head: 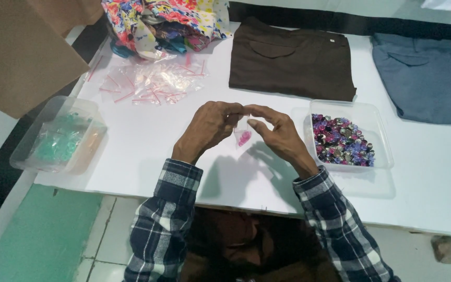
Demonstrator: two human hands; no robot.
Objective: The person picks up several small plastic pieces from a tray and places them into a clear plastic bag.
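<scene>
So I'm looking down at a white table (147,141) and there's packaging all over it. Far left, a loose pile of clear little zip bags with red strips (150,83) lies just near a bundle of bright floral fabric (165,21), and a brown cardboard flap (24,52) sticks in at the far-left corner. On the near left edge sits a clear plastic tub with green bits (58,136) inside. Over on the right, a clear rectangular tray (384,138) is full of purple, pink and silvery beads, just beside my right hand (283,138). Further back lie folded brown trousers (293,57) and a folded grey-blue garment (429,75). In the middle, above the table, my left hand (210,128) and right hand are both pinching the top of one tiny clear bag (242,134), fingertips pressed together on its upper edge. It hangs between them with a small clump of pink pieces at the bottom.
</scene>
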